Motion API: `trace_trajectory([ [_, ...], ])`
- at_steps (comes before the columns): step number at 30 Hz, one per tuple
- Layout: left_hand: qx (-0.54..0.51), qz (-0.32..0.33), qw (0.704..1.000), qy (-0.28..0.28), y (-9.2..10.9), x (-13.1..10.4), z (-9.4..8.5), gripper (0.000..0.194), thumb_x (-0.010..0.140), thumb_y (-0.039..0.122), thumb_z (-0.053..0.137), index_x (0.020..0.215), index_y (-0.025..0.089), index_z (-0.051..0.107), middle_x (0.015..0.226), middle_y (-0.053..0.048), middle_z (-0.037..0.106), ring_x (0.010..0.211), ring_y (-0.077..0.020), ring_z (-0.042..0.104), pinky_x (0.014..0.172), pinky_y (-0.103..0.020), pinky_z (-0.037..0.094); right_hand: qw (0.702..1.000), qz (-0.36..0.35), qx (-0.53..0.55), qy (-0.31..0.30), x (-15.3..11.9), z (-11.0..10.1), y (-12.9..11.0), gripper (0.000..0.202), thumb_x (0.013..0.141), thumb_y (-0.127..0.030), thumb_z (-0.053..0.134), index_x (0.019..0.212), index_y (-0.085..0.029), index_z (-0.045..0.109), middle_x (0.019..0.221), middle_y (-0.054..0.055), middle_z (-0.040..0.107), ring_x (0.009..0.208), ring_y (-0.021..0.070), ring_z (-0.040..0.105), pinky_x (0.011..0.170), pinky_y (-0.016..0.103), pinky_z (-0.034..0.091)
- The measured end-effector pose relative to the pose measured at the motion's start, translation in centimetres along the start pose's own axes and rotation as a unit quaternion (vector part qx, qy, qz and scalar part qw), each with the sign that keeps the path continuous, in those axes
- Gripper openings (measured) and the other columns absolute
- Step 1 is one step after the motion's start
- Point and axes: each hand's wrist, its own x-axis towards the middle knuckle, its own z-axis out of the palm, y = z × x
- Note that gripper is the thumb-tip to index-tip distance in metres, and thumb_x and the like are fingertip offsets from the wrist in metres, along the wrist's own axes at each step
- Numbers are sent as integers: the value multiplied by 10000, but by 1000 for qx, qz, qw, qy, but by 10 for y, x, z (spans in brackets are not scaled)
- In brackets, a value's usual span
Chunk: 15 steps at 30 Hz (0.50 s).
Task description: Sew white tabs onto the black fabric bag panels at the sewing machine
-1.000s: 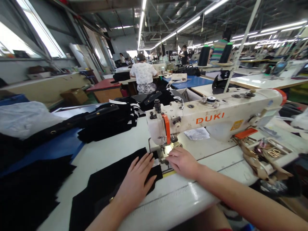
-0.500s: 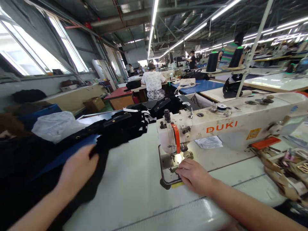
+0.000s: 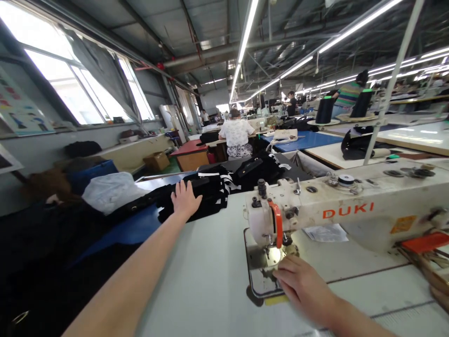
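My left hand [image 3: 185,201] lies with its fingers spread on a pile of black fabric pieces [image 3: 210,187] with white strips, at the back left edge of the sewing table [image 3: 203,262]. By the lit needle area of a white sewing machine [image 3: 351,206], my right hand [image 3: 301,283] has its fingers drawn together. Whatever its fingertips pinch, if anything, is too small to make out. The needle plate [image 3: 264,276] lies just left of those fingertips.
Dark fabric [image 3: 35,262] and a white plastic bag [image 3: 110,189] are at the left. A thread stand pole [image 3: 394,84] rises behind the machine. A person in a white shirt [image 3: 235,133] sits ahead, back turned.
My left hand has let go of the black fabric at the left and moved forward onto the pile, fingers spreading. My right hand stays by the needle. The view has shifted left and up.
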Motion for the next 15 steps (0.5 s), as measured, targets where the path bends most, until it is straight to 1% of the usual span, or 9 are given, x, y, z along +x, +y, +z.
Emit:
trace_trajectory([
  [3, 28, -38, 999, 9, -11, -42, 1, 403, 902, 369, 593, 1248, 168, 541, 1290, -112, 552, 1125, -271, 571, 924, -500, 493, 1000, -10, 12, -5, -5, -1, 1, 253, 932, -121, 426, 929, -183, 672, 872, 70, 643, 842, 196, 577, 774, 326, 485],
  [5, 48, -64, 997, 7, -20, -86, -8, 454, 880, 379, 607, 1265, 150, 537, 1360, -153, 512, 1250, -319, 491, 1007, -533, 432, 1000, -25, 12, -5, -8, -1, 3, 254, 939, -138, 432, 979, -191, 677, 906, 73, 654, 855, 195, 596, 776, 321, 501],
  [8, 99, -54, 993, 38, -36, -167, -38, 491, 877, 370, 546, 1316, 156, 506, 1470, -167, 421, 1377, -335, 355, 1105, -526, 330, 998, -56, 10, 6, -11, 1, 8, 240, 941, -173, 453, 1010, -208, 681, 932, 70, 667, 862, 191, 623, 768, 307, 523],
  [9, 125, -52, 988, 73, -43, -195, -51, 482, 893, 369, 496, 1336, 179, 489, 1495, -148, 397, 1388, -323, 344, 1120, -526, 305, 998, -63, 10, 11, -11, 3, 9, 234, 942, -186, 459, 1006, -214, 683, 927, 67, 670, 856, 188, 630, 762, 301, 529],
  [10, 149, -78, 978, 120, -51, -221, -64, 484, 905, 384, 460, 1348, 188, 474, 1517, -140, 367, 1399, -318, 328, 1132, -525, 283, 997, -68, 10, 16, -11, 4, 10, 231, 944, -199, 461, 1001, -220, 685, 922, 63, 673, 849, 185, 636, 757, 297, 534],
  [11, 172, -136, 961, 170, -62, -244, -77, 514, 905, 418, 445, 1358, 174, 459, 1534, -152, 333, 1411, -333, 300, 1132, -534, 275, 997, -74, 9, 21, -12, 4, 12, 229, 945, -214, 464, 996, -227, 687, 922, 62, 676, 846, 184, 642, 758, 296, 539],
  [12, 184, -219, 937, 201, -74, -265, -87, 565, 893, 462, 448, 1357, 141, 453, 1529, -182, 326, 1410, -364, 292, 1120, -551, 285, 996, -80, 5, 25, -12, 5, 12, 225, 944, -228, 470, 997, -233, 688, 930, 62, 680, 849, 186, 647, 764, 300, 544],
  [13, 178, -306, 912, 206, -87, -281, -95, 616, 872, 508, 457, 1333, 99, 468, 1487, -222, 377, 1382, -397, 333, 1088, -563, 329, 996, -85, 0, 28, -12, 6, 13, 220, 940, -240, 478, 998, -239, 690, 944, 64, 684, 858, 191, 652, 771, 306, 549],
  [15, 118, -430, 882, 155, -113, -304, -104, 626, 832, 549, 469, 1211, 58, 552, 1263, -250, 586, 1218, -429, 523, 967, -553, 457, 995, -91, -9, 27, -13, 6, 14, 208, 931, -257, 496, 999, -249, 693, 966, 65, 689, 877, 200, 658, 783, 318, 556],
])
